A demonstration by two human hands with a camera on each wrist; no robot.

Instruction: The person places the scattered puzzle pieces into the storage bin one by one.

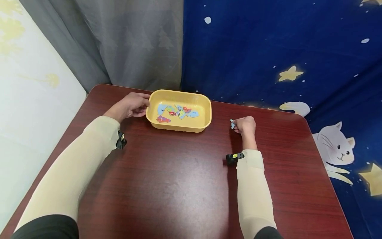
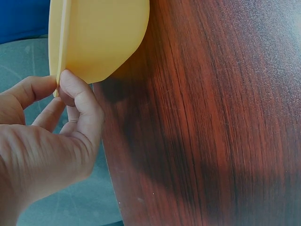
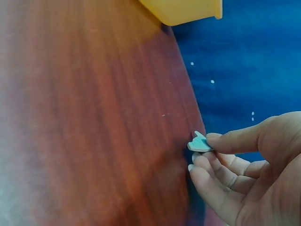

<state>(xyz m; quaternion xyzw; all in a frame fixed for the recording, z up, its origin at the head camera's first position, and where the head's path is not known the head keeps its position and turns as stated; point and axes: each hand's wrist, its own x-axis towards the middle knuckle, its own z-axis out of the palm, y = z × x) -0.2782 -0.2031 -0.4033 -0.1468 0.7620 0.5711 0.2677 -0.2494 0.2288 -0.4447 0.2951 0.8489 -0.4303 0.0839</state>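
A yellow plastic basin (image 1: 179,126) stands near the table's far edge, with several colourful flat cutout pieces (image 1: 192,114) lying on its bottom. At its left end, my left hand (image 1: 135,103) pinches the rim between thumb and fingers; the left wrist view shows the thumb and fingertips (image 2: 70,84) on either side of the rim. To the right of the basin, my right hand (image 1: 246,126) pinches a small light-blue flat piece (image 3: 200,142) between thumb and fingers. Part of that piece is hidden by the thumb. In the right wrist view it appears close to the table's far edge.
The dark red wooden table (image 1: 179,172) has rounded far corners. A grey curtain (image 1: 143,43) and a blue curtain (image 1: 253,49) with stars and a white cat hang right behind its far edge. A pale wall covering (image 1: 38,99) borders the left side.
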